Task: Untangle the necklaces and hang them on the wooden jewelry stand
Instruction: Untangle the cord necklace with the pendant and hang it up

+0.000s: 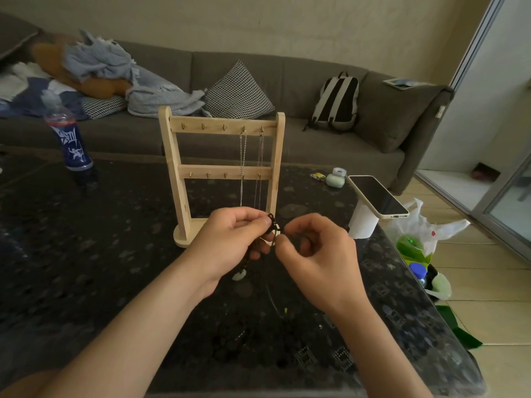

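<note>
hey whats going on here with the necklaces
A person is working on a dark beaded necklace, pinched between the left hand and right hand just above the dark table. A pale pendant dangles below the left hand. Behind the hands, the wooden jewelry stand already holds two thin chains on its top-right hooks; the other hooks are free.

a home living room: grey sofa (287,81) with cushions, dark coffee table (86,254)
</note>
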